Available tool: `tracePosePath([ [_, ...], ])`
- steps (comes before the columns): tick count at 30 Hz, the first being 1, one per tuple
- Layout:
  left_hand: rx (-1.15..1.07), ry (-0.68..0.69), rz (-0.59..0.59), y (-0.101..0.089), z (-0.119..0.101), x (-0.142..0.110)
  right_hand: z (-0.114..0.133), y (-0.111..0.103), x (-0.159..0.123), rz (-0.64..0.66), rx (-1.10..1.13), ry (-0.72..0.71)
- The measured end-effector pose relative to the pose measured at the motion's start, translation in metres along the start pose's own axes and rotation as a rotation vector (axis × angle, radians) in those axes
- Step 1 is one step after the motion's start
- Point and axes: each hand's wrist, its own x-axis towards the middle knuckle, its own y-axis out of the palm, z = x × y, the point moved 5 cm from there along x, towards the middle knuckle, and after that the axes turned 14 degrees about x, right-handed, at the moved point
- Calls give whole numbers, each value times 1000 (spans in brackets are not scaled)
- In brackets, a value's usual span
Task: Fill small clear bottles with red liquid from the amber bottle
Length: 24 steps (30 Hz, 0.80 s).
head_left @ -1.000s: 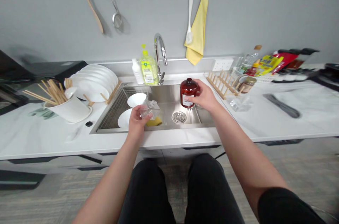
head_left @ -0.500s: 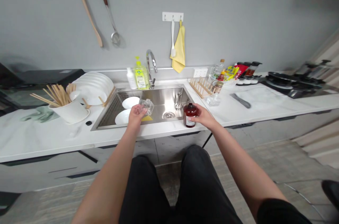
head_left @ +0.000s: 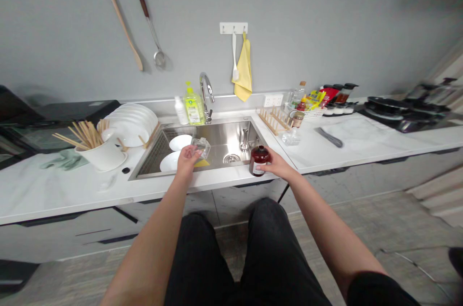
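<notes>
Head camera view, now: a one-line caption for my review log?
Left hand holds a clear plastic container over the sink; right hand grips a dark red bottle.

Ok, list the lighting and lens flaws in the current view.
Head view: soft shadows beside the hanging wooden spatula and strainer; bright sheen on the steel sink; wide-lens stretching towards the edges; the pans at the right look smeared; the print on the brown bottle's label is too small to read.
</notes>
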Motion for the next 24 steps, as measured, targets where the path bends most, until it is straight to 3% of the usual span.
tracePosePath([
  [18,-42,1,-7,-1,4,0,-18,-2,-6,57,39,-52],
  [21,-66,-11,-19,-1,1,0,-7,-13,-17,-92,-38,-171],
  [24,-94,-23,-34,-2,-3,-5,26,-16,-44,-473,-223,-443],
])
